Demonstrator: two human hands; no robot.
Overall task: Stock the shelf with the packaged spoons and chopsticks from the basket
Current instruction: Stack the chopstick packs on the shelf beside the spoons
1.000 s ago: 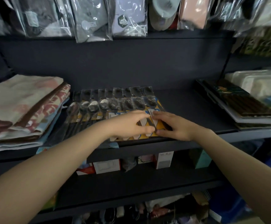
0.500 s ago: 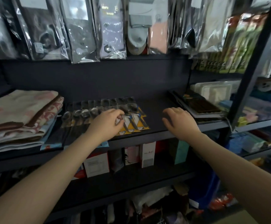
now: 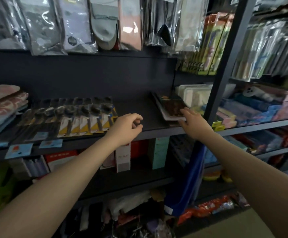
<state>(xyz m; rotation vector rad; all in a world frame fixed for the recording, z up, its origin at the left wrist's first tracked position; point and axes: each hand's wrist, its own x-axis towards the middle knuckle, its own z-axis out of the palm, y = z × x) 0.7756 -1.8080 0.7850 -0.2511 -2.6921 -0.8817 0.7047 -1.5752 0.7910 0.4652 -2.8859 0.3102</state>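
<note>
Both hands off spoon packs (image 3: 81, 121) | left hand (image 3: 126, 127) loosely curled, empty | right hand (image 3: 193, 125) fingers spread, touching dark flat pack (image 3: 171, 109) | spoon handles point toward shelf (image 3: 145, 115) front

No text, brand or number can be read anywhere. The yellow-and-white cards of the packaged spoons (image 3: 86, 124) carry print too blurred to make out, as do the blue price tags (image 3: 18, 150) on the shelf edge (image 3: 157, 133), the red box (image 3: 61, 158) below, and the yellow tag (image 3: 217, 126) to the right.
</note>
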